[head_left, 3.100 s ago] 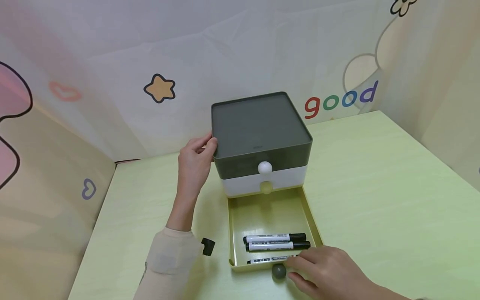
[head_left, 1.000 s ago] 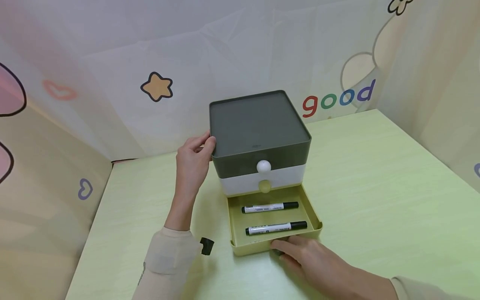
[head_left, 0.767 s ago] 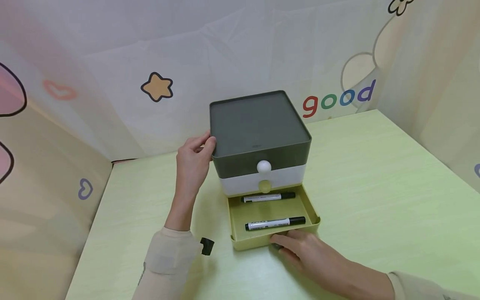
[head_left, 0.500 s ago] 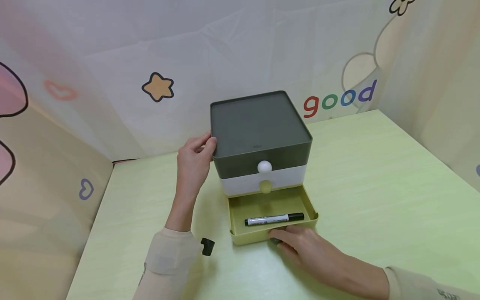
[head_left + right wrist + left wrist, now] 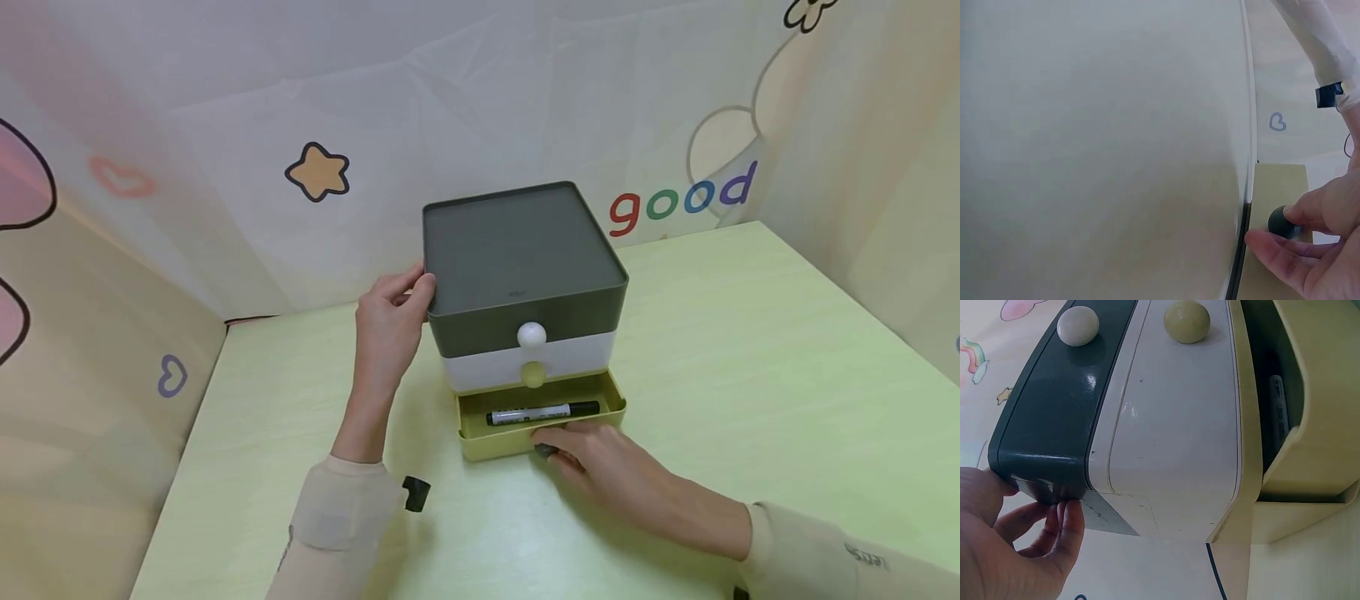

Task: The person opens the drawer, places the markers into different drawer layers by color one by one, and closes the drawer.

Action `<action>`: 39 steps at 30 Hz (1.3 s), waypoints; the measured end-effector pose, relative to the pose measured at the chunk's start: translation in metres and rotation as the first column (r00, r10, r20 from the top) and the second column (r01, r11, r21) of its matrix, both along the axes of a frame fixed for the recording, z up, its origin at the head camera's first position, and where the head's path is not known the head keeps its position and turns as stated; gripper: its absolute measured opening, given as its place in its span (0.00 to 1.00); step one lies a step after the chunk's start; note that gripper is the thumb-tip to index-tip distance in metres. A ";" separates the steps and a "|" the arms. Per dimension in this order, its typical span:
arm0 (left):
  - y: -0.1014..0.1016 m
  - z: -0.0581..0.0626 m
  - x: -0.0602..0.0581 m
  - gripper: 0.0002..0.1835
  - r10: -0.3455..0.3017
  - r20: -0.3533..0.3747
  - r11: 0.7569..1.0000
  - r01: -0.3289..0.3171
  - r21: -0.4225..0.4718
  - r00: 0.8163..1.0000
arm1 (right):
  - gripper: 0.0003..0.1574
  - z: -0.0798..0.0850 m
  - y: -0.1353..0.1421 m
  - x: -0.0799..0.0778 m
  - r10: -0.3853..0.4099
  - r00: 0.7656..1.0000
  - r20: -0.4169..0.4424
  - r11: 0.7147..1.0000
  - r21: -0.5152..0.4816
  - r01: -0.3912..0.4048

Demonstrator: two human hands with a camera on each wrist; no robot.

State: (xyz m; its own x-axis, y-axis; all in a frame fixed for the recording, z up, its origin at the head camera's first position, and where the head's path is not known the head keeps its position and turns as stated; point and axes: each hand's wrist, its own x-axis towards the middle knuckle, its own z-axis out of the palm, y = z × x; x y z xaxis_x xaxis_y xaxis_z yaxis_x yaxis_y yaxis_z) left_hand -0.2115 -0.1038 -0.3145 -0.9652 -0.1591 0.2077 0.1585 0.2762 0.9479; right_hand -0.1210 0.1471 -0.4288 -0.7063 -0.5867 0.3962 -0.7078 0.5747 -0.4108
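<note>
A small three-tier drawer box (image 5: 517, 246), dark grey over white over yellow-green, stands on the table. My left hand (image 5: 390, 321) grips its top tier at the left side; in the left wrist view, thumb and fingertips press the dark side wall. The bottom drawer (image 5: 495, 445) is partly pulled out. One white marker with a black cap (image 5: 528, 414) lies across it in the head view. My right hand (image 5: 611, 467) pinches the drawer's dark round knob (image 5: 1280, 222) between thumb and fingers, mostly covering it in the head view.
The pale green table (image 5: 750, 375) stretches out on both sides of the box. Behind it hangs a printed cloth backdrop (image 5: 487, 100). Above the drawer are a white knob (image 5: 532, 335) and a yellow-green knob (image 5: 533, 374), on the two closed upper tiers.
My right hand has moved from the drawer's front edge onto the knob and pushed the drawer inward. Three markers showed earlier; one shows now. My left hand has stayed on the box.
</note>
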 end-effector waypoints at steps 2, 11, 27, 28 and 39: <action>0.000 0.000 0.000 0.21 0.002 0.001 1.000 -0.002 -0.002 1.000 | 0.17 0.000 -0.001 -0.004 -0.005 1.000 -0.009 1.000 0.004 0.005; 0.000 0.000 0.000 0.20 0.002 -0.001 1.000 -0.002 -0.002 1.000 | 0.17 0.004 -0.003 -0.018 -0.018 0.999 0.032 1.000 0.022 0.018; 0.000 -0.001 0.001 0.21 -0.003 -0.004 1.000 0.003 -0.015 1.000 | 0.18 0.002 -0.007 -0.036 -0.018 0.999 0.051 1.000 0.012 0.018; 0.000 -0.001 0.001 0.21 -0.003 -0.004 1.000 0.003 -0.015 1.000 | 0.18 0.002 -0.007 -0.037 -0.018 0.999 0.046 1.000 0.012 0.018; -0.001 -0.001 0.000 0.20 0.000 -0.013 1.000 0.000 -0.003 1.000 | 0.19 0.005 -0.010 -0.047 -0.044 0.997 0.063 0.999 0.021 0.043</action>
